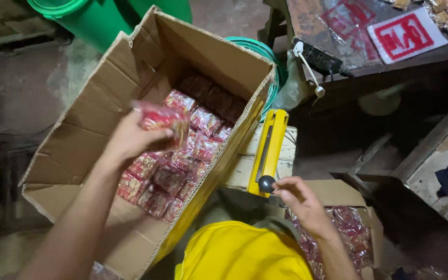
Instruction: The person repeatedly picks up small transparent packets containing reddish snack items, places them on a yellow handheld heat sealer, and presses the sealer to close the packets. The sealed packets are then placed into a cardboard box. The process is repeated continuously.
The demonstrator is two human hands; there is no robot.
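My left hand [133, 139] is shut on a red-and-clear snack packet [163, 120], blurred, held over a large open cardboard box [73, 140]. Several similar packets [175, 166] lie stacked inside the box. To the right, my right hand [299, 199] pinches the black knob [266, 183] at the near end of a yellow heat sealer [269, 150], which rests on a pale wooden block [245, 166].
A smaller cardboard box [351, 233] with more packets sits at lower right. A dark table [374, 59] at upper right carries a power strip, printed red-and-white bags and snacks. Green plastic tubs [94, 15] stand behind the big box. My yellow shirt [239, 254] fills the bottom.
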